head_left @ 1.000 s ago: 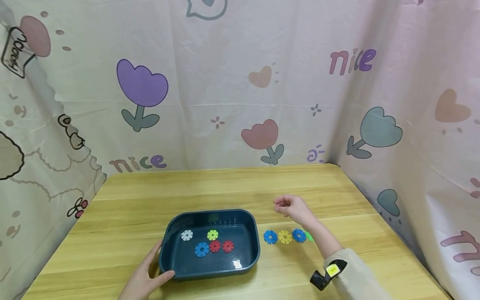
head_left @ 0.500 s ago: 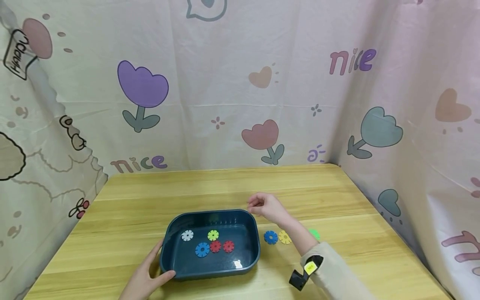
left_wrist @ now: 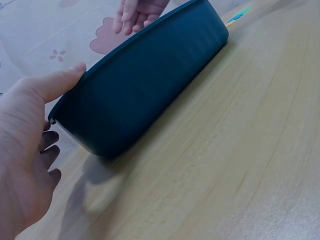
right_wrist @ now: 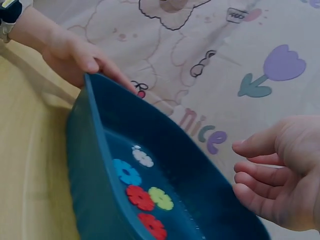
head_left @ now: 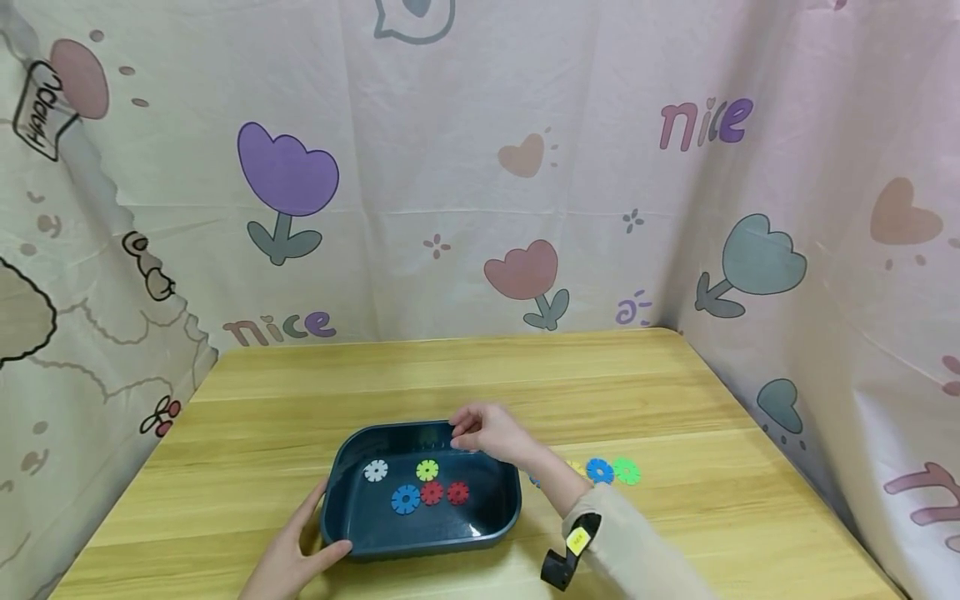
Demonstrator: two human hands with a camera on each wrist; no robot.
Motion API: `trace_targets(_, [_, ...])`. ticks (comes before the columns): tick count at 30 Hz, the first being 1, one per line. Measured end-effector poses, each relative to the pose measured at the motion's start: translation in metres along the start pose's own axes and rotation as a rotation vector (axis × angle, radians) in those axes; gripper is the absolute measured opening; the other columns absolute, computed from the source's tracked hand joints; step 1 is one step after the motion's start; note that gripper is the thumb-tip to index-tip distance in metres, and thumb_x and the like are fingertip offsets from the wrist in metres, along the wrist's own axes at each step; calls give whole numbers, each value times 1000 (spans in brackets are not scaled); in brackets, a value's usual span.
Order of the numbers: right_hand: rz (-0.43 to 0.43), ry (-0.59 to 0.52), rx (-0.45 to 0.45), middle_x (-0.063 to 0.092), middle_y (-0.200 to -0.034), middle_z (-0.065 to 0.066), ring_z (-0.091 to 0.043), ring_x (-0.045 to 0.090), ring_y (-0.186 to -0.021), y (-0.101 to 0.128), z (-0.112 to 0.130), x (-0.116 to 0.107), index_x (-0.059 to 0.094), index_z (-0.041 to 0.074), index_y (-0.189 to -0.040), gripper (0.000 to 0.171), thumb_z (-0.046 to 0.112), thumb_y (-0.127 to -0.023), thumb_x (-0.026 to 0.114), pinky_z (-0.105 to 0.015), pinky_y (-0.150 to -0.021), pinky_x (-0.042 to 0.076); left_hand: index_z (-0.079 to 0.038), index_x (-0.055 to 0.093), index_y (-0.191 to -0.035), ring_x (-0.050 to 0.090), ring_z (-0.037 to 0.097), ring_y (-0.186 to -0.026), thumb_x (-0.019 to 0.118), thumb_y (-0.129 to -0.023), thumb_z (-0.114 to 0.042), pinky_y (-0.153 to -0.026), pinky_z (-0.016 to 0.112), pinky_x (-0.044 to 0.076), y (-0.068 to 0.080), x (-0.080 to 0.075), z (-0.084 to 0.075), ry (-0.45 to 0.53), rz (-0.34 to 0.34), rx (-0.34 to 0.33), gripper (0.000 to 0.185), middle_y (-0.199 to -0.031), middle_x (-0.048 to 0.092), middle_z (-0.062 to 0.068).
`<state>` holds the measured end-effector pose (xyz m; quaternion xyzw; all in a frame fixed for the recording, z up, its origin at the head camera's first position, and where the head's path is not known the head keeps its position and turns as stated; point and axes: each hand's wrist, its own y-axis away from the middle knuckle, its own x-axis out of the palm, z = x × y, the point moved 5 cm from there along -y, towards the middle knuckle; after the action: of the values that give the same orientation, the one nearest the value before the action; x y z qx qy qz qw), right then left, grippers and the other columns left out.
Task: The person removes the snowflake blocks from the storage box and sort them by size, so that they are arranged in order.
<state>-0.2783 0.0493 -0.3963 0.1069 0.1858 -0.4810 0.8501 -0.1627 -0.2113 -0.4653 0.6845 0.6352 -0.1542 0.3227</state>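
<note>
My left hand (head_left: 288,546) grips the near left corner of a dark blue plastic tray (head_left: 427,547), thumb on the rim and fingers along the outer side. Inside the tray lie flat notched plastic discs: a white disc (head_left: 376,471), a yellow-green disc (head_left: 427,470), a blue disc (head_left: 406,499), a red disc (head_left: 431,493) and another red disc (head_left: 457,493). Over the tray's far right part hovers my right hand (head_left: 491,433). Its fingers are loosely bent, and the right wrist view shows nothing between thumb and fingers.
Right of the tray, more discs lie in a row on the wooden table (head_left: 720,500): a blue disc (head_left: 599,471), a green disc (head_left: 627,471), and others partly hidden behind the right forearm. A printed curtain (head_left: 420,167) hangs behind and at both sides.
My right hand has moved left from above the row of discs to over the tray. The blue and green discs at the row's right end have come into view. The left hand stays put.
</note>
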Motion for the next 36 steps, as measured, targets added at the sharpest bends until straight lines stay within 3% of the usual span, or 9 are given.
trace_targets(2, [10,1,9,63,-86,-4,-22,62,-76,-4,-4,6,61,-7,-109,28,3,-84,68,-40,-71,56,-8,13,-150,21,55,-131,66,-84,-43,-94,68,33,1,0,0,-1,-6,10,92,-149,16,32])
trace_targets(6, [35,19,49,64,-89,-6,-13,59,-77,-8,-11,17,62,-6,-108,29,2,-81,70,-28,-69,54,-8,14,-150,22,55,-131,66,-84,-41,-94,68,34,3,-1,0,0,-18,36,91,-148,17,32])
trace_targets(21, [129,311,160,62,-84,-1,-12,54,-77,-4,-35,40,66,6,-94,30,3,-69,81,-24,-66,48,-8,14,-150,19,54,-132,67,-84,-40,-96,68,31,3,0,0,15,-18,44,90,-149,16,31])
trace_targets(36, [145,322,134,61,-86,1,-10,53,-77,-8,-32,51,67,7,-98,31,6,-70,81,-22,-66,48,-9,13,-151,19,55,-132,67,-84,-42,-95,69,31,1,0,0,13,-10,8,92,-150,15,31])
